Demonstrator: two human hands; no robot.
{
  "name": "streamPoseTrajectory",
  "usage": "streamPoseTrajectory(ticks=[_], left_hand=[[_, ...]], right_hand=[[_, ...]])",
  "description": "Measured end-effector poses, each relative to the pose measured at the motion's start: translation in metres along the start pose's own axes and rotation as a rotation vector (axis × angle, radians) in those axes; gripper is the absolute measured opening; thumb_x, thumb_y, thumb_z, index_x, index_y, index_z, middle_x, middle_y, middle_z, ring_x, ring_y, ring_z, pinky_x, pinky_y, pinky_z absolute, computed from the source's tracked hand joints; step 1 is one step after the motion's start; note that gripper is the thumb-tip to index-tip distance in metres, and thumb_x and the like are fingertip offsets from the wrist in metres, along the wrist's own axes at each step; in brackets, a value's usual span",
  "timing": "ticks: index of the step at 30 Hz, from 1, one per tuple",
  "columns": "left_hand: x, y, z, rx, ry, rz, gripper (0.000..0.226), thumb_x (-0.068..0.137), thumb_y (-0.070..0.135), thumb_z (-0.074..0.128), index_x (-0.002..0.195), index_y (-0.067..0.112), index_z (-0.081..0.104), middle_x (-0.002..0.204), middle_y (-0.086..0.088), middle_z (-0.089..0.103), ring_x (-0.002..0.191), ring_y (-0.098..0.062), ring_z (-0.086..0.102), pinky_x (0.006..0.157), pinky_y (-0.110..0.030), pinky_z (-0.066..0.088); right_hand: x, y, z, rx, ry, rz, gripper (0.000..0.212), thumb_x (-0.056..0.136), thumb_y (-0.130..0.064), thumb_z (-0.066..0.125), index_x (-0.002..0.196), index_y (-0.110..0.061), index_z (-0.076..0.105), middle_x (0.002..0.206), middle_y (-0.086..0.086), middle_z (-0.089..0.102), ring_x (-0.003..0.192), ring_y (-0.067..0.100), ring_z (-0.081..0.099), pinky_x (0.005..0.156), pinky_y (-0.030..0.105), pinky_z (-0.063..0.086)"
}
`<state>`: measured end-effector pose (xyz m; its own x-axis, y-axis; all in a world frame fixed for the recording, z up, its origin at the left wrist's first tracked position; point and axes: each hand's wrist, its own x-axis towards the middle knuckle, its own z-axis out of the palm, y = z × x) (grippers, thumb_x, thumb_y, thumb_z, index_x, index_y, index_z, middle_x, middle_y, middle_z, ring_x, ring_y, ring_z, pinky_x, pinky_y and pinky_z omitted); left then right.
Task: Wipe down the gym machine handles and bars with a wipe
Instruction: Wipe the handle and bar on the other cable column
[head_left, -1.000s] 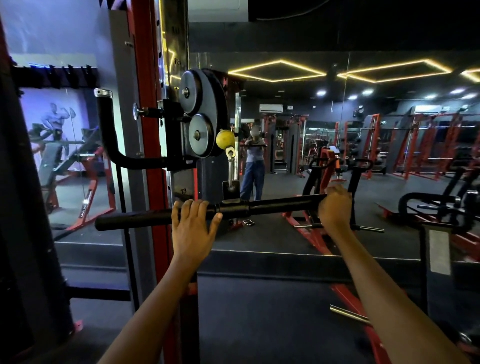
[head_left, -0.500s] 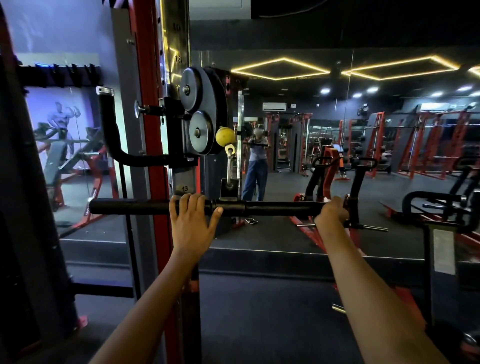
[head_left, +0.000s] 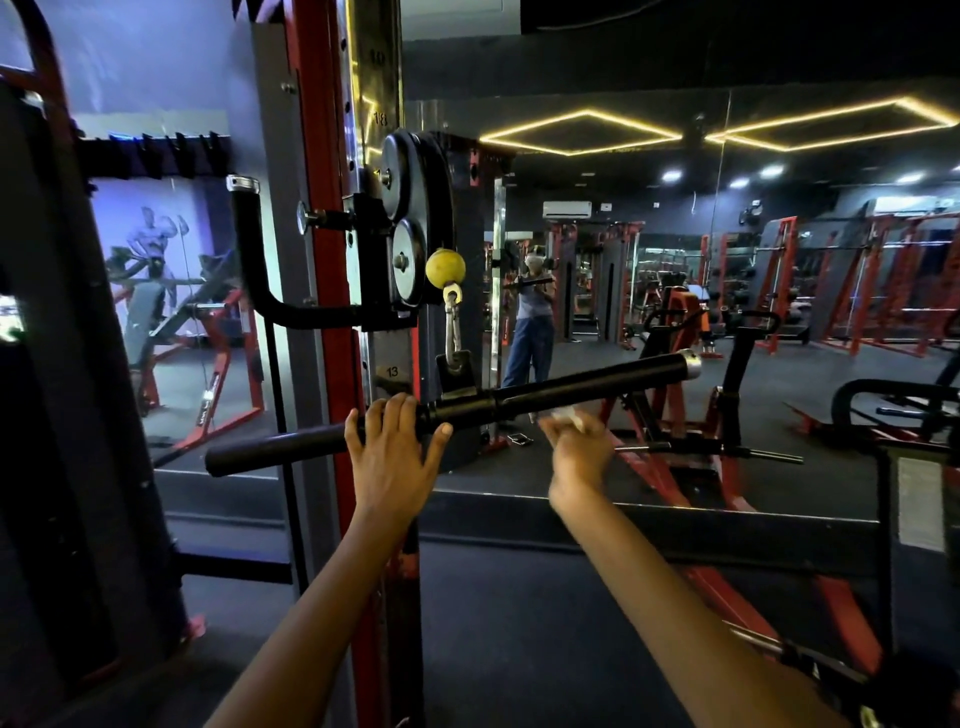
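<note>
Left hand (head_left: 395, 457) gripping tilted bar (head_left: 571, 387), right hand (head_left: 579, 449) just below it clutching wipe (head_left: 567, 414)

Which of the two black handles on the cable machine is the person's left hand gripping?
The straight bar hanging from the carabiner, tilted up to the right. The left hand wraps it left of its centre. The curved handle on the carriage above is untouched.
</note>
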<state>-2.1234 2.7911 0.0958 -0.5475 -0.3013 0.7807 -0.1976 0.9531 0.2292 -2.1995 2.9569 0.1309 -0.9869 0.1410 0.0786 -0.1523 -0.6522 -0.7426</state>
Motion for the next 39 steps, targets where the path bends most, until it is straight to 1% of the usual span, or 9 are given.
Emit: streamPoseTrajectory(ticks=[5,7,14,17,23,26,30,34,39], left_hand=[[0.001,-0.003,-0.004,-0.029,-0.007,0.035,0.070,0.093,0.063,0.021,0.132,0.013,0.050,0.132,-0.005,0.053,0.132,-0.025,0.039,0.119,-0.049,0.013],[0.005,-0.005,-0.004,-0.031,-0.019,0.053,0.070,0.093,0.063,0.021,0.134,0.013,0.049,0.134,-0.004,0.052,0.134,-0.024,0.038,0.120,-0.048,0.010],[0.014,-0.003,-0.015,0.004,-0.070,0.099,0.074,0.092,0.064,0.017,0.137,0.013,0.047,0.141,-0.006,0.049,0.139,-0.023,0.033,0.121,-0.046,0.004],[0.020,-0.019,-0.030,0.040,-0.071,0.127,0.071,0.094,0.061,0.017,0.139,0.015,0.047,0.142,-0.006,0.049,0.139,-0.022,0.034,0.120,-0.040,0.008],[0.020,-0.039,-0.046,0.160,-0.078,0.120,0.070,0.096,0.060,0.019,0.136,0.012,0.050,0.140,-0.008,0.051,0.138,-0.025,0.036,0.120,-0.042,0.010],[0.018,-0.041,-0.047,0.153,-0.092,0.114,0.075,0.095,0.063,0.014,0.138,0.012,0.047,0.144,-0.008,0.047,0.141,-0.024,0.031,0.120,-0.041,0.007],[0.012,-0.048,-0.051,0.127,-0.079,0.128,0.078,0.094,0.064,0.012,0.141,0.010,0.045,0.146,-0.009,0.045,0.142,-0.025,0.028,0.121,-0.043,0.004],[0.003,-0.058,-0.059,0.102,-0.108,0.146,0.079,0.094,0.063,0.012,0.145,0.008,0.040,0.150,-0.011,0.039,0.145,-0.026,0.022,0.120,-0.044,-0.002],[-0.023,-0.053,-0.080,-0.070,-0.118,0.186,0.064,0.100,0.047,0.037,0.148,0.005,0.032,0.156,-0.012,0.029,0.148,-0.028,0.015,0.119,-0.045,-0.003]], right_hand=[[0.028,-0.036,-0.042,-0.665,0.015,-0.978,0.036,0.088,0.008,0.046,0.121,0.000,0.055,0.128,0.012,0.050,0.121,0.016,0.047,0.102,0.017,0.041],[0.056,-0.044,-0.046,-0.971,-0.031,-1.132,0.043,0.085,0.008,0.044,0.125,-0.001,0.054,0.132,0.013,0.050,0.128,0.025,0.044,0.110,0.033,0.034],[-0.011,0.043,-0.006,-1.105,-0.480,-1.021,0.047,0.087,0.011,0.033,0.130,0.001,0.049,0.139,0.016,0.046,0.134,0.028,0.038,0.110,0.041,0.031],[-0.004,0.034,-0.007,-1.084,-0.589,-1.028,0.047,0.094,0.008,0.033,0.137,-0.007,0.042,0.146,-0.001,0.033,0.137,0.009,0.025,0.113,0.020,0.021],[0.059,-0.001,-0.027,-1.136,-0.208,-0.658,0.042,0.091,0.011,0.036,0.128,-0.001,0.052,0.137,0.017,0.047,0.129,0.028,0.043,0.106,0.016,0.022],[0.023,0.023,0.002,-1.012,-0.182,-0.653,0.042,0.089,0.016,0.037,0.123,0.001,0.057,0.131,0.017,0.053,0.123,0.027,0.051,0.096,0.007,0.024],[-0.039,0.059,0.031,-0.793,-0.222,-0.823,0.041,0.086,0.016,0.046,0.123,0.001,0.056,0.131,0.014,0.055,0.125,0.022,0.050,0.104,0.033,0.042],[-0.082,0.065,0.027,-0.672,-0.264,-0.866,0.047,0.085,0.018,0.047,0.128,0.001,0.052,0.135,0.013,0.052,0.130,0.014,0.043,0.108,0.025,0.036],[-0.094,0.036,-0.006,-0.781,-0.045,-0.753,0.031,0.081,0.013,0.052,0.107,0.004,0.066,0.106,0.019,0.066,0.100,0.026,0.063,0.092,0.017,0.043]])
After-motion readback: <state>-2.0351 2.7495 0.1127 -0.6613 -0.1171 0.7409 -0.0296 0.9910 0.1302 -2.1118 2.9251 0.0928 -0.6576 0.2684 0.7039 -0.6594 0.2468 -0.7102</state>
